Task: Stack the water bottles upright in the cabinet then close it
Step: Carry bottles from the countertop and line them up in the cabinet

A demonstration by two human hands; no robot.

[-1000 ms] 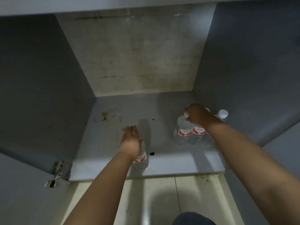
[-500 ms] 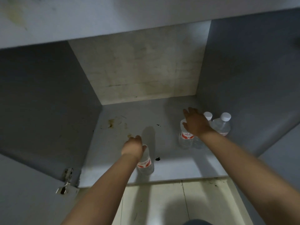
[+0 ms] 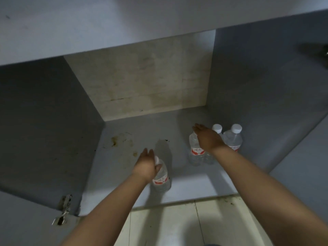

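The open grey cabinet (image 3: 124, 153) holds several clear water bottles with white caps and red labels, all upright. One bottle (image 3: 162, 180) stands alone near the front edge. My left hand (image 3: 146, 164) rests against its cap and neck with the fingers stretched out, not wrapped around it. A second bottle (image 3: 195, 151) stands right of centre, and my right hand (image 3: 207, 139) hovers flat over its top, hiding the cap. Two more bottles (image 3: 233, 139) stand close behind it by the right wall.
A metal hinge (image 3: 65, 203) sits at the lower left corner, where the open door (image 3: 26, 224) hangs. The right side panel (image 3: 266, 103) runs close to the bottles. Pale floor tiles (image 3: 168, 228) lie below the cabinet's front edge. Brown stains mark the cabinet floor at the left.
My right hand has let go of the bottle cap and spread flat above it. My left hand curled over the front bottle's top, then stretched its fingers out again. The view has tilted down.
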